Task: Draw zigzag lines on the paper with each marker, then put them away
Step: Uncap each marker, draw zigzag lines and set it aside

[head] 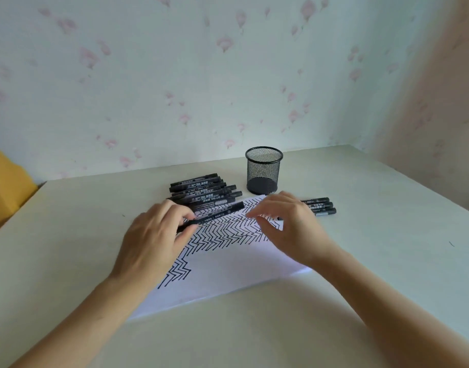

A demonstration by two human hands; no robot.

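Your left hand (159,232) is closed around one black marker (214,215), fingers and thumb clamped on its near end; the marker lies at a shallow angle over the upper part of the paper (228,272), its far end pointing toward the mesh cup (264,171). Whether the cap is on cannot be told from this view. Your right hand (289,224) hangs just above the paper's upper right area, fingers loosely curled with thumb and forefinger drawn close together near the marker's far end; no contact with the marker is visible and the hand holds nothing that can be seen. The paper lies askew on the pale table (361,301), its upper half filled with rows of black zigzag lines (228,232), with a further short block of zigzags near your left wrist. A stack of black markers (201,191) lies on the table just behind the paper, to the left of the mesh cup. Three more markers (321,205) lie side by side to the right of the paper, partly hidden behind your right hand. The cup stands upright, with no marker visible through its mesh.
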